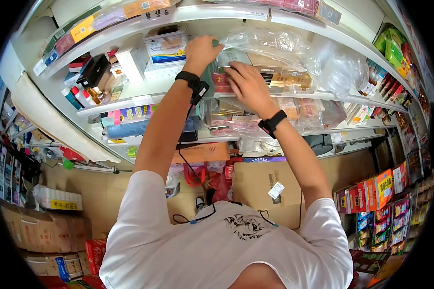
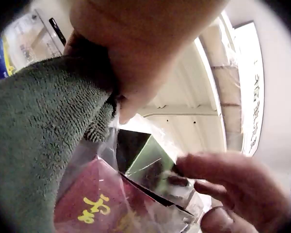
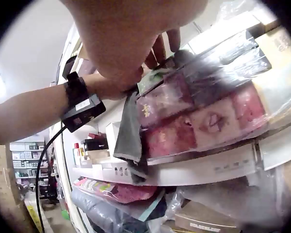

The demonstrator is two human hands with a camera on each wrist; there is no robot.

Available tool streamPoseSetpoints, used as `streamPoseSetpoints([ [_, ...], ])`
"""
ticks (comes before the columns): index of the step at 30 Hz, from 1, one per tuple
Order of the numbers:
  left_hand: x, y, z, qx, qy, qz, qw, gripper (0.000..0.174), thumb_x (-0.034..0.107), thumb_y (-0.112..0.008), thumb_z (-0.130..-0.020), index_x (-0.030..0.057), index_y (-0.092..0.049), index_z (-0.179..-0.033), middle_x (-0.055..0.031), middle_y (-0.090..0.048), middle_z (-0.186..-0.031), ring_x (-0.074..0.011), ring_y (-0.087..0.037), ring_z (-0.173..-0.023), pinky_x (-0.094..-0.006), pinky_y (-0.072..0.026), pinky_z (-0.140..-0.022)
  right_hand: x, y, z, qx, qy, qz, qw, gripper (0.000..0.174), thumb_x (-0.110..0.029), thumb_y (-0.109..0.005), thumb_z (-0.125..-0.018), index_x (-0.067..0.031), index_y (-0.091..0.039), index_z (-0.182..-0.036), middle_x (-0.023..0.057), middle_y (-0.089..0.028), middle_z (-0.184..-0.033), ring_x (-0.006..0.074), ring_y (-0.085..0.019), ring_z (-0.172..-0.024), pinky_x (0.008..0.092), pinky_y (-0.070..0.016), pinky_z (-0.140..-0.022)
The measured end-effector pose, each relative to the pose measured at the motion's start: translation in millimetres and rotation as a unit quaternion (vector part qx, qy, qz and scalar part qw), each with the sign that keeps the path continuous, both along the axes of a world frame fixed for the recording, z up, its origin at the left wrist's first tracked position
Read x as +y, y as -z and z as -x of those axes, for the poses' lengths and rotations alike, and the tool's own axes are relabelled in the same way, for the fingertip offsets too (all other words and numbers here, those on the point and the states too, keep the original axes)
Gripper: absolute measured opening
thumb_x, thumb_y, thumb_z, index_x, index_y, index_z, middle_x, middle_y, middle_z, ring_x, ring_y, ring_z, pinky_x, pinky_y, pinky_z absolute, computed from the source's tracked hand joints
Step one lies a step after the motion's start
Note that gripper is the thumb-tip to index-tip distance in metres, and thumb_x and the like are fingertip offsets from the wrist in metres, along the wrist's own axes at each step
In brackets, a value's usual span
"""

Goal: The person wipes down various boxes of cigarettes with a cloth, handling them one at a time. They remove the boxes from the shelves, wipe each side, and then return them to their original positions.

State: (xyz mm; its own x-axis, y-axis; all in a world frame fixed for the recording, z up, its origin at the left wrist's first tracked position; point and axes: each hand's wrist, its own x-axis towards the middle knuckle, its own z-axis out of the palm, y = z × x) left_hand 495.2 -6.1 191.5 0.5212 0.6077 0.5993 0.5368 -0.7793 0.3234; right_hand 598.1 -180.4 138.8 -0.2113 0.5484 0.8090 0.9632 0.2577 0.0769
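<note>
My left hand (image 1: 202,52) grips a grey-green cloth (image 2: 34,121) at the middle shelf, and the cloth hangs down over the shelf's front edge. Clear plastic film (image 1: 270,41) gathers close by its fingertips. Just to the right, my right hand (image 1: 250,87) rests its extended fingers at the boxes under the film. A silver-grey box (image 1: 233,58) lies beneath those fingers. Red boxes (image 3: 169,138) with gold lettering sit in front, wrapped in plastic. In the left wrist view, a green-edged box (image 2: 150,160) stands between the cloth and the right fingertips.
Left of the hands stands a white and blue box (image 1: 166,43), with small bottles (image 1: 84,96) further along. Crumpled clear plastic (image 1: 340,72) lies at the right. An upper shelf (image 1: 202,13) overhangs the hands. Below, a large cardboard box (image 1: 258,185) sits on the floor.
</note>
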Motion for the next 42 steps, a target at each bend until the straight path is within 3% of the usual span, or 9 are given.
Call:
streamPoseSetpoints([
  [9, 10.2, 1.8, 14.1, 0.053, 0.026, -0.041, 0.997, 0.052, 0.050, -0.069, -0.077, 0.0111, -0.071, -0.111, -0.0201, -0.070, -0.101, -0.0371, -0.066, -0.097, -0.0457, -0.0515, -0.084, 20.0, -9.0, -28.7, -0.033, 0.156, 0.111, 0.981, 0.058, -0.049, -0.065, -0.083, -0.0090, -0.059, -0.125, 0.0162, -0.062, -0.119, 0.0344, -0.059, -0.110, 0.0424, -0.0450, -0.096],
  [19, -6.0, -6.2, 25.4, 0.024, 0.019, 0.040, 0.999, 0.052, 0.053, -0.069, -0.076, 0.0125, -0.071, -0.109, -0.0180, -0.070, -0.102, -0.0369, -0.066, -0.094, -0.0448, -0.0514, -0.079, 15.3, -32.1, -26.3, -0.123, 0.162, 0.216, 0.955, 0.036, -0.033, -0.060, -0.091, -0.0002, -0.055, -0.105, 0.0123, -0.062, -0.095, 0.0269, -0.065, -0.087, 0.0359, -0.0553, -0.067],
  [24, -13.3, -5.8, 35.5, -0.011, 0.047, 0.055, 0.997, 0.056, 0.056, -0.071, -0.073, 0.0111, -0.071, -0.106, -0.0191, -0.070, -0.098, -0.0375, -0.066, -0.091, -0.0449, -0.0512, -0.076, -39.1, -16.9, -0.2, -0.269, 0.164, 0.013, 0.949, 0.034, -0.017, -0.062, -0.080, -0.0006, -0.055, -0.110, 0.0086, -0.063, -0.108, 0.0195, -0.064, -0.098, 0.0284, -0.0568, -0.064],
  [29, -2.2, 24.8, 43.5, -0.079, 0.076, 0.037, 0.993, 0.054, 0.052, -0.076, -0.073, 0.0078, -0.067, -0.103, -0.0163, -0.070, -0.088, -0.0308, -0.068, -0.081, -0.0402, -0.0517, -0.072, -121.8, 2.2, 31.1, -0.110, 0.081, 0.022, 0.990, 0.047, -0.006, -0.069, -0.072, -0.0023, -0.056, -0.117, 0.0133, -0.058, -0.118, 0.0273, -0.057, -0.111, 0.0348, -0.0532, -0.082],
  [32, -30.8, 41.5, 61.5, -0.219, 0.187, 0.305, 0.908, 0.037, 0.040, -0.074, -0.085, 0.0066, -0.064, -0.096, -0.0042, -0.063, -0.082, -0.0120, -0.059, -0.073, -0.0264, -0.0474, -0.065, -147.7, 25.6, 48.9, 0.097, 0.144, -0.026, 0.985, 0.056, 0.004, -0.070, -0.071, -0.0045, -0.052, -0.123, 0.0162, -0.051, -0.130, 0.0331, -0.054, -0.118, 0.0397, -0.0504, -0.092],
  [34, -65.0, 58.2, 69.4, -0.249, 0.191, 0.366, 0.876, 0.034, 0.037, -0.073, -0.086, 0.0055, -0.061, -0.093, -0.0046, -0.064, -0.082, -0.0113, -0.060, -0.072, -0.0259, -0.0475, -0.065, -140.1, 58.6, 51.4, 0.510, 0.017, -0.098, 0.854, 0.062, 0.004, -0.063, -0.082, -0.0106, -0.038, -0.137, 0.0178, -0.039, -0.143, 0.0379, -0.045, -0.130, 0.0509, -0.0452, -0.103],
  [35, -81.3, 65.9, 72.1, -0.272, 0.194, 0.424, 0.842, 0.033, 0.034, -0.073, -0.087, 0.0045, -0.058, -0.090, -0.0050, -0.064, -0.081, -0.0107, -0.060, -0.070, -0.0254, -0.0475, -0.065, -145.8, 62.5, 52.6, 0.514, 0.020, -0.098, 0.852, 0.062, 0.004, -0.063, -0.082, -0.0106, -0.038, -0.137, 0.0178, -0.039, -0.143, 0.0379, -0.045, -0.130, 0.0509, -0.0452, -0.103],
  [37, -104.0, 89.0, 62.4, -0.274, 0.192, 0.432, 0.837, 0.029, 0.031, -0.071, -0.089, 0.0057, -0.056, -0.093, -0.0043, -0.062, -0.085, -0.0094, -0.057, -0.076, -0.0240, -0.0460, -0.069, -155.6, 68.4, 53.3, 0.811, -0.330, -0.028, 0.482, 0.065, -0.010, -0.061, -0.088, -0.0122, -0.030, -0.145, 0.0177, -0.037, -0.147, 0.0382, -0.039, -0.136, 0.0566, -0.0381, -0.109],
  [42, -135.0, 112.4, 52.6, -0.333, 0.256, 0.513, 0.748, 0.024, 0.021, -0.071, -0.091, 0.0069, -0.054, -0.100, -0.0004, -0.059, -0.089, -0.0069, -0.052, -0.079, -0.0223, -0.0427, -0.068, -158.8, 54.2, 53.3, 0.838, -0.393, -0.020, 0.377, 0.046, -0.028, -0.053, -0.099, -0.0073, -0.040, -0.139, 0.0144, -0.053, -0.130, 0.0297, -0.052, -0.125, 0.0533, -0.0446, -0.105],
])
